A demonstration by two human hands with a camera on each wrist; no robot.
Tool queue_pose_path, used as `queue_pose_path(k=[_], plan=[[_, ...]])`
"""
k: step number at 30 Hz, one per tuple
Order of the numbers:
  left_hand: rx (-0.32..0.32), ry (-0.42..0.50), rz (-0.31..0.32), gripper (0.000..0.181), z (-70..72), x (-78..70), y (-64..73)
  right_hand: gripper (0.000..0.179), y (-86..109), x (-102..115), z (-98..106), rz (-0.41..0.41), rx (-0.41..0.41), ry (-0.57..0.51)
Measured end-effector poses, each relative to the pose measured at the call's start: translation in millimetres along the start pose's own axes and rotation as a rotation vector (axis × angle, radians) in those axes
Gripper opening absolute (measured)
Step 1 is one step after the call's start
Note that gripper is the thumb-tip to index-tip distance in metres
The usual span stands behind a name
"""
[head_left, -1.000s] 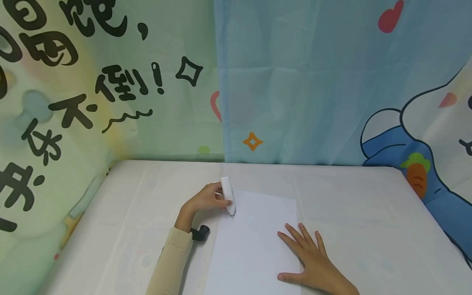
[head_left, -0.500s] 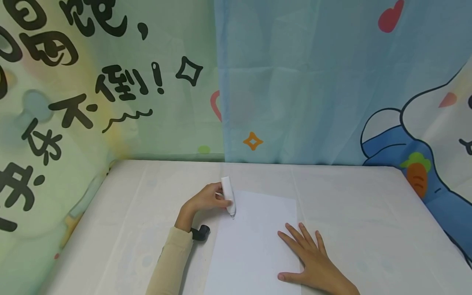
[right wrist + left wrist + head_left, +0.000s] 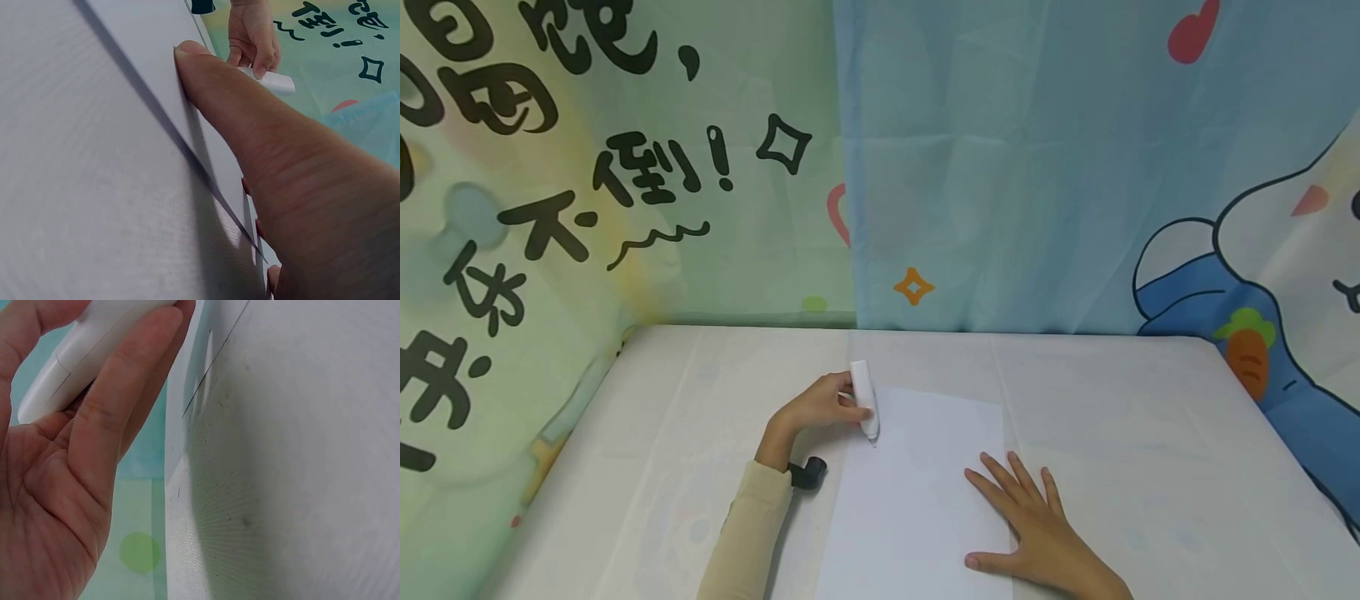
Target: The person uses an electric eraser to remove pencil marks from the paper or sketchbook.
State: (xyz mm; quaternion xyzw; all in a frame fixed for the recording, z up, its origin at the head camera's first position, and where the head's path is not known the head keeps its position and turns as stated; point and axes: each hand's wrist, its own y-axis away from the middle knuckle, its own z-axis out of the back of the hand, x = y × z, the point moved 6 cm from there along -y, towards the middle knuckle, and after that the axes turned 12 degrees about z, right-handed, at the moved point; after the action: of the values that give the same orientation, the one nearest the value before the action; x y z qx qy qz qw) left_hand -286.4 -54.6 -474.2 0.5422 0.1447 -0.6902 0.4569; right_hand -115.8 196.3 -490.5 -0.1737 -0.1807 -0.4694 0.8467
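Observation:
My left hand pinches a thick white pen-shaped tool between thumb and fingers. Its thin tip points down at the upper left edge of a white sheet of paper; whether it touches the sheet I cannot tell. Seam lines show on the tool's smooth body in the left wrist view, while its tip is out of that frame. With fingers spread, my right hand rests on the right edge of the paper. In the right wrist view its thumb lies over the sheet, and the tool shows beyond.
A white cloth covers the table. Behind it hang a green curtain with black lettering and a blue curtain with a cartoon animal. A black strap piece sits on the left wrist.

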Motion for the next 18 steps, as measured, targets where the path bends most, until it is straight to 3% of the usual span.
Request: queue_pose_path(k=[10,18], plan=[[0.013,0.007,0.012,0.033,-1.0,1.1,-0.2,0.095,-0.4,0.9,0.8,0.002,-0.002,-0.006],[-0.035,-0.008,-0.014,0.032,3.6,-0.2,2.0,0.095,-1.2,1.0,0.9,0.003,-0.002,0.001]])
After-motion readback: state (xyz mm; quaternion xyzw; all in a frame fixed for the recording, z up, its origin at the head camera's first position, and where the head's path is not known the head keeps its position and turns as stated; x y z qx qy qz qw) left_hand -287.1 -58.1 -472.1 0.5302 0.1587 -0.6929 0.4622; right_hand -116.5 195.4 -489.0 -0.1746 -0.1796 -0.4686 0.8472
